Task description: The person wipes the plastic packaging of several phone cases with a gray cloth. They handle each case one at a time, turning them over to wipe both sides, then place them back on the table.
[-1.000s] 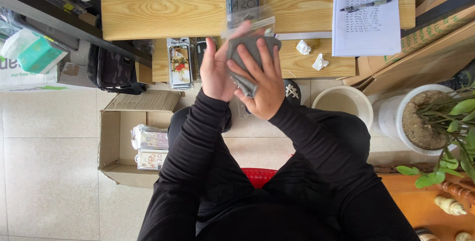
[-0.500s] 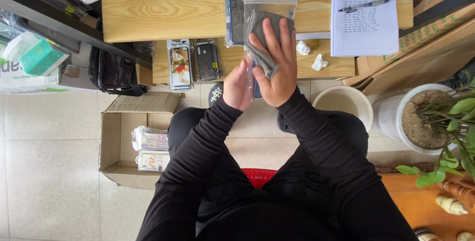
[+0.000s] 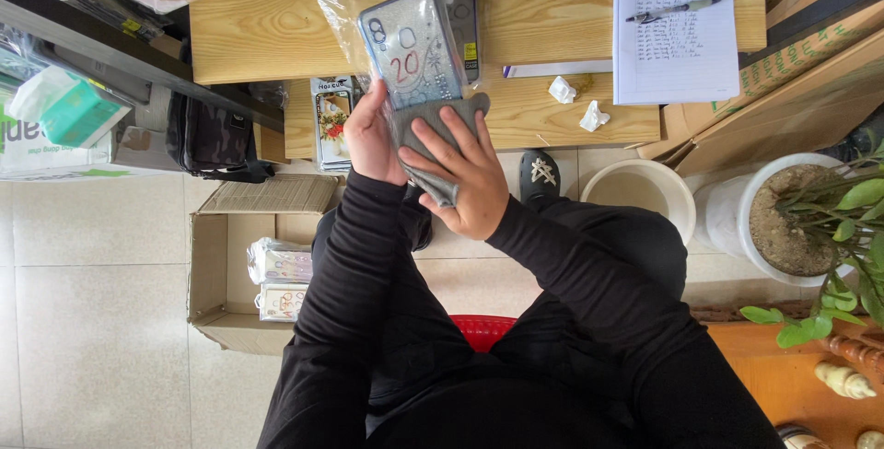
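Right hand [image 3: 470,177] sits at centre frame, fingers spread and pressed flat on a grey cloth [image 3: 433,150], pushing it against the lower end of a phone case [image 3: 412,48]. Left hand [image 3: 370,136] is just beside it on the left, curled round the case's edge with the thumb tucked behind, gripping the case and the cloth's near side together. The case is held up tilted, glittery and clear with a blue rim, and its top end pokes into a clear plastic sleeve [image 3: 345,7] that hangs from the upper middle of the frame.

Below my black sleeves a red stool [image 3: 481,329] peeks out between my legs. At lower left on the tiled floor stands an open cardboard box [image 3: 214,256] with wrapped packets [image 3: 276,263] inside. One black shoe [image 3: 541,175] shows just right of my right hand, and a cream bucket [image 3: 640,193] stands beside it.

Further up, the wooden tabletop [image 3: 543,16] carries two crumpled paper scraps [image 3: 580,104], a written sheet [image 3: 674,30] with a pen [image 3: 677,10] lying on it at upper right, and a boxed case [image 3: 331,122] left of my hands. A potted plant [image 3: 810,219] fills the right edge.
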